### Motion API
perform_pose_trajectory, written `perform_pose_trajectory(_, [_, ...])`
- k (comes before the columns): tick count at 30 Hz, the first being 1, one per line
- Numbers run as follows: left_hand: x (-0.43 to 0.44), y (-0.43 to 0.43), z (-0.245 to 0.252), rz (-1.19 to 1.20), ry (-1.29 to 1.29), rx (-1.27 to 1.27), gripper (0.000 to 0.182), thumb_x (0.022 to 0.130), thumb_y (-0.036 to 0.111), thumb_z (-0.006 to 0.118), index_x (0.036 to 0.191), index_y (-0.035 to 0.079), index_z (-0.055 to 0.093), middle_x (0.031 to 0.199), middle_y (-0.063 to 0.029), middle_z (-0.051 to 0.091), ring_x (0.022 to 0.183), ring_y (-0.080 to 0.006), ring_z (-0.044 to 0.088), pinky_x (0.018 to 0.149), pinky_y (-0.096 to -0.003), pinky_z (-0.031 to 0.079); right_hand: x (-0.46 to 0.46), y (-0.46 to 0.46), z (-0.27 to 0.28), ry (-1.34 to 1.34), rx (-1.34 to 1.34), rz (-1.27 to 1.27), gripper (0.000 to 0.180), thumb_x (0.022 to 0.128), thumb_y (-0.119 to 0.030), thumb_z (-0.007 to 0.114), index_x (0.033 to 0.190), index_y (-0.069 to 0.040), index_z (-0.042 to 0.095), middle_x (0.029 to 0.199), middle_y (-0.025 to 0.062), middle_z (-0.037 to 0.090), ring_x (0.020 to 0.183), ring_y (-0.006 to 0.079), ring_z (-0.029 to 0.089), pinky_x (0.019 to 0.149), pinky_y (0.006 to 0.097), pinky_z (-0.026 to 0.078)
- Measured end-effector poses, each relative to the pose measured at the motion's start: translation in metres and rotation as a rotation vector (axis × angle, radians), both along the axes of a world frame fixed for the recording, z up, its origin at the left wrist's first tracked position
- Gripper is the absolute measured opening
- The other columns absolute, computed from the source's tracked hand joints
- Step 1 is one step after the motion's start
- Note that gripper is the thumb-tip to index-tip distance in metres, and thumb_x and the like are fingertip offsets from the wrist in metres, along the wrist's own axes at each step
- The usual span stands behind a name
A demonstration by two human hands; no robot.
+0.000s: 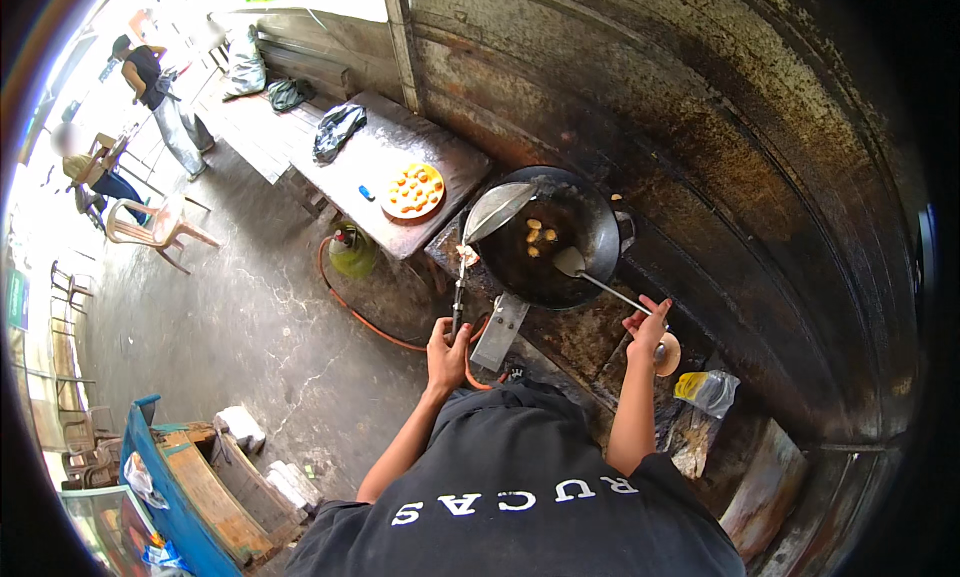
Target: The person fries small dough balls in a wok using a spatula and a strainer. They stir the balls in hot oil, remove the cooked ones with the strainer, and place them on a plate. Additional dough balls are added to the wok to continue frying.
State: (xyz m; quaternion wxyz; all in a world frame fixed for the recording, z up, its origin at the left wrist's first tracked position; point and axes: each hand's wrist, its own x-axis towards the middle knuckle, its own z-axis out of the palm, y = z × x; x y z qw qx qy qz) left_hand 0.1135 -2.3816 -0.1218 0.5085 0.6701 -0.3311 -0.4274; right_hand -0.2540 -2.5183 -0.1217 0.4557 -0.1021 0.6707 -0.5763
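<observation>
A dark wok [600, 235] holds oil with several small browned pieces of food [534, 235] grouped near its middle. My left hand [448, 352] grips the black handle of a wire-mesh strainer [500, 211], whose head rests over the wok's left rim. In my right hand [649, 325] is the handle of a metal spatula [570, 262]; its blade lies inside the wok, just right of the food pieces. On the table [457, 145] to the left stands an orange-and-white plate [412, 213] with several orange pieces spread over it.
A green gas cylinder [352, 250] with an orange hose [375, 333] stands below the table. A black plastic bag [339, 132] lies on the tabletop. A stained wall [675, 126] rises behind the wok. Two people are far left, near a plastic chair [159, 224].
</observation>
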Motion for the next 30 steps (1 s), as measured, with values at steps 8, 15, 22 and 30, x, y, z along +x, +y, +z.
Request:
perform_pose_trajectory(8, [-0.061,-0.018,-0.014,0.184,-0.009,-0.071,0.023,0.100,0.024,0.066,0.101,0.003,0.057,0.058,0.0057,0.048,0.053,-0.0035,0.038,0.048,-0.0282,0.026,-0.027,-0.016,-0.011,0.269,-0.166,0.306,0.048,0.101,-0.046,0.061,0.104,0.002,0.071,0.076,0.0070,0.071,0.059,0.0099,0.063,0.057,0.0225,0.051])
perform_pose_trajectory(15, [-0.093,-0.022,-0.030,0.256,-0.008,-0.095,0.020,0.099,0.021,0.067,0.101,0.004,0.057,0.058,0.0033,0.050,0.053,-0.0035,0.040,0.047,-0.0287,0.028,-0.051,-0.027,-0.045,0.084,-0.062,0.190,0.061,0.102,-0.055,0.053,0.109,0.003,0.068,0.081,0.0122,0.072,0.059,0.0150,0.064,0.055,0.0234,0.050])
perform_pose_trajectory(22, [-0.100,-0.028,-0.004,0.224,-0.052,0.043,0.024,0.098,0.023,0.068,0.102,0.001,0.058,0.068,-0.0015,0.062,0.064,-0.0057,0.050,0.058,-0.0282,0.041,-0.061,-0.044,-0.038,0.256,-0.034,0.316,0.064,0.103,-0.060,0.046,0.108,0.000,0.068,0.084,0.0106,0.075,0.056,0.0113,0.062,0.044,0.0225,0.040])
perform_pose_trajectory(30, [-0.114,-0.024,0.003,0.264,-0.071,0.035,0.027,0.098,0.026,0.068,0.104,0.002,0.058,0.065,0.0010,0.054,0.062,-0.0064,0.044,0.056,-0.0297,0.035,-0.061,-0.063,-0.024,0.249,-0.135,0.578,0.061,0.106,-0.055,0.041,0.102,0.001,0.066,0.078,0.0091,0.071,0.060,0.0124,0.065,0.049,0.0229,0.048])
